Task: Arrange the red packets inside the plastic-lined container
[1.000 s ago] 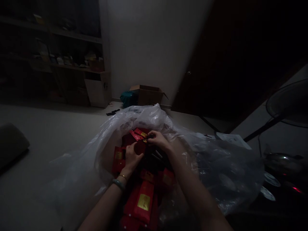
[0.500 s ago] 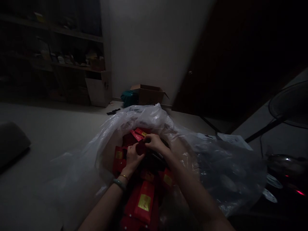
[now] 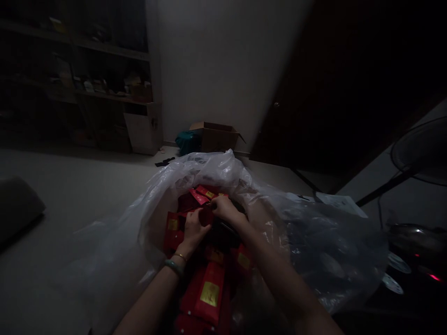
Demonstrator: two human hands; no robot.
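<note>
My left hand [image 3: 193, 229], with a green bangle and a gold bracelet at the wrist, is closed around a small dark red pouch [image 3: 206, 217]. Right at the pouch's upper edge, the fingers of my right hand [image 3: 226, 208] are pinched together; what is between them is too dark to make out. Both hands are over the mouth of a large clear plastic bag [image 3: 223, 170]. Inside it lie several red packets [image 3: 209, 293] with gold labels. Below my right hand is a black, shiny item [image 3: 225, 228], partly hidden.
A cardboard box [image 3: 220, 137] and a teal bag [image 3: 187, 142] stand against the wall. Shelves [image 3: 111, 95] hold clutter at the left. To the right are a fan [image 3: 424, 151], papers [image 3: 342, 204] and a dark surface with a red light [image 3: 435, 278]. The room is dim.
My right hand has shifted slightly, its fingertips now lower at the pouch's edge. The pouch is turned a little, showing more of its red side. My left hand stays in place.
</note>
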